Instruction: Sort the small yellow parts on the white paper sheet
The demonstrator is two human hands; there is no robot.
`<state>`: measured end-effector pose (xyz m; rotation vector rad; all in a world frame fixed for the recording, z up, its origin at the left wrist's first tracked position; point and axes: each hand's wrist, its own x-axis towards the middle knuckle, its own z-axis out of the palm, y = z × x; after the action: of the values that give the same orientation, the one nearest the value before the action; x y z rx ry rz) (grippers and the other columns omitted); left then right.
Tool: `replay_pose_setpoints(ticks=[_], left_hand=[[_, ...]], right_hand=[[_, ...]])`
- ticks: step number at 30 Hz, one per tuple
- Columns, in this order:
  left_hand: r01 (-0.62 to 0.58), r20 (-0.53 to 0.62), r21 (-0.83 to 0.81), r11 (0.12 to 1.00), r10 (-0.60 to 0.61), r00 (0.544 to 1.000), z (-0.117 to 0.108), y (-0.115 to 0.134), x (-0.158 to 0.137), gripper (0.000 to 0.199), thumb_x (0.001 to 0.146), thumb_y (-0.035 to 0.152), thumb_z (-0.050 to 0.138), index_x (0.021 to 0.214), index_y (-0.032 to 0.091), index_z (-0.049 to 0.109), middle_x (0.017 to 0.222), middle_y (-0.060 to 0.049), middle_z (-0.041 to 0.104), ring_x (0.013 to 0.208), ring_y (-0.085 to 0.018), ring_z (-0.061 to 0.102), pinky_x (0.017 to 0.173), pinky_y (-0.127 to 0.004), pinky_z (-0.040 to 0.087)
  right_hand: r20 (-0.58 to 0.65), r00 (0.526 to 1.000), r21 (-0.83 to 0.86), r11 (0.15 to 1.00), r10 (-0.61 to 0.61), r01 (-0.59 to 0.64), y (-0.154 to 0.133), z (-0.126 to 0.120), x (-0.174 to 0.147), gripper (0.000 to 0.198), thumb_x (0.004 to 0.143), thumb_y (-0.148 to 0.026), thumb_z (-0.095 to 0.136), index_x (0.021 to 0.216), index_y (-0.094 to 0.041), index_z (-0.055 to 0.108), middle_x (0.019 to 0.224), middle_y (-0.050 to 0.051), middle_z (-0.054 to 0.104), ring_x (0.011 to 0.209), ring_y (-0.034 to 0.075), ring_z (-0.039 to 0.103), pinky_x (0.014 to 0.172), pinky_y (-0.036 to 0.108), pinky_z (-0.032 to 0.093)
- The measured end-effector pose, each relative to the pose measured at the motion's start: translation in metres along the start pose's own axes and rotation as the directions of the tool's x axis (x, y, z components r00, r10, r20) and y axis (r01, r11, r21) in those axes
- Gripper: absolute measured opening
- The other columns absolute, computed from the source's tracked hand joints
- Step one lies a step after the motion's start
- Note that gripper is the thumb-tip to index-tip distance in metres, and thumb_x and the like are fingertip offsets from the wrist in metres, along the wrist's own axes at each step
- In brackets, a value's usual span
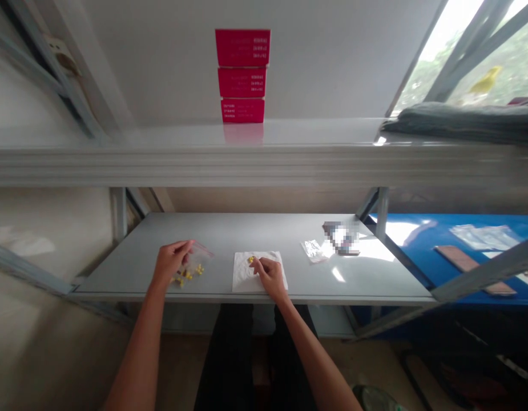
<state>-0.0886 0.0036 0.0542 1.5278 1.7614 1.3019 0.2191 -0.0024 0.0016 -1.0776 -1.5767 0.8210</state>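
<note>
Yellow piece (250, 260) on white sheet (243, 278), beside right hand (269, 274)

Pale grey flat worktop (161, 228) smooth, semi-gloss; white square paper-like sheet (241, 279) matt, crinkled; clear thin plastic zip bag (200, 252) shiny, small yellow pieces (199, 269) plastic-looking but too small to be sure. White flat upper shelf (161, 132) glossy, mirrors the red printed cardboard-looking boxes (243, 81). Grey painted-metal-looking frame (382, 214) smooth, blue flat tabletop (418, 257) glossy.
</note>
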Motion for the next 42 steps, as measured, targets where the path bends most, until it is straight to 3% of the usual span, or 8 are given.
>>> replay_pose_setpoints(ticks=[6,14,20,23,30,33,37,42], left_hand=[[-0.166,-0.125,0.566,0.808,0.283,0.951,-0.002,-0.038,0.006,0.042,0.089,0.046,0.049,0.105,0.017,0.075,0.111,-0.015,0.073,0.106,-0.032,0.064,0.096,-0.044,0.048],[-0.271,0.073,0.66,0.701,0.298,0.952,0.056,-0.062,-0.033,0.048,0.092,0.041,0.048,0.131,0.017,0.063,0.148,-0.017,0.052,0.142,-0.038,0.038,0.114,-0.055,0.03],[-0.292,-0.008,0.64,0.711,0.386,0.922,0.059,-0.035,-0.023,0.061,0.091,0.042,0.054,0.145,0.014,0.047,0.162,-0.019,0.026,0.151,-0.043,0.013,0.116,-0.066,0.012],[-0.343,-0.116,0.49,0.801,0.45,0.885,0.068,-0.017,-0.029,0.049,0.092,0.041,0.053,0.134,0.016,0.056,0.155,-0.018,0.039,0.145,-0.036,0.031,0.117,-0.054,0.024],[-0.461,-0.117,0.107,0.881,0.471,0.874,0.105,0.027,-0.051,0.025,0.096,0.034,0.05,0.104,0.02,0.069,0.111,-0.01,0.068,0.11,-0.025,0.062,0.099,-0.039,0.049],[-0.59,0.017,0.059,0.805,0.59,0.807,0.11,0.054,-0.053,0.025,0.094,0.035,0.059,0.114,0.024,0.068,0.125,-0.009,0.066,0.122,-0.026,0.056,0.107,-0.044,0.043],[-0.679,0.135,0.033,0.734,0.67,0.73,0.106,0.075,-0.045,0.043,0.081,0.042,0.076,0.121,0.026,0.068,0.126,-0.008,0.068,0.125,-0.029,0.056,0.11,-0.047,0.04],[-0.422,0.066,-0.053,0.905,0.424,0.903,0.1,0.054,-0.036,0.018,0.082,0.039,0.074,0.09,0.024,0.078,0.087,-0.003,0.078,0.085,-0.023,0.071,0.084,-0.034,0.054]], right_hand=[[-0.1,0.995,-0.019,1.0,-0.024,0.022,-0.006,0.002,-0.004,0.055,0.098,-0.057,0.046,0.067,-0.018,0.07,0.054,0.001,0.056,0.049,0.014,0.047,0.051,0.027,0.031],[-0.401,0.91,-0.22,0.975,-0.105,0.015,-0.003,-0.046,-0.002,0.04,0.101,-0.04,0.04,0.089,-0.019,0.072,0.085,0.008,0.066,0.071,0.019,0.057,0.069,0.03,0.044],[-0.521,0.853,-0.709,0.538,0.037,-0.457,0.025,-0.139,0.006,0.059,0.082,-0.041,0.068,0.136,-0.019,0.059,0.123,0.02,0.058,0.112,0.038,0.052,0.091,0.049,0.04],[-0.482,0.868,-0.755,0.445,0.121,-0.482,0.039,-0.153,0.003,0.065,0.08,-0.043,0.071,0.139,-0.02,0.057,0.115,0.019,0.062,0.109,0.039,0.055,0.09,0.051,0.042],[-0.341,0.94,-0.284,0.954,-0.012,-0.091,0.027,-0.123,0.015,0.041,0.086,-0.037,0.06,0.119,-0.015,0.068,0.107,0.015,0.066,0.08,0.021,0.067,0.069,0.035,0.057],[-0.13,0.987,-0.04,0.995,-0.098,0.094,-0.003,-0.086,0.021,0.03,0.086,-0.036,0.064,0.108,-0.018,0.073,0.1,0.01,0.07,0.081,0.018,0.068,0.07,0.03,0.058],[0.149,0.982,0.202,0.976,-0.119,0.088,-0.036,-0.034,0.023,0.023,0.085,-0.031,0.068,0.104,-0.02,0.073,0.092,0.005,0.073,0.079,0.017,0.069,0.073,0.029,0.058],[-0.026,0.997,0.04,0.996,-0.073,0.074,-0.018,-0.016,0.026,0.014,0.089,-0.028,0.062,0.094,-0.02,0.073,0.093,0.006,0.073,0.08,0.018,0.068,0.071,0.029,0.056]])
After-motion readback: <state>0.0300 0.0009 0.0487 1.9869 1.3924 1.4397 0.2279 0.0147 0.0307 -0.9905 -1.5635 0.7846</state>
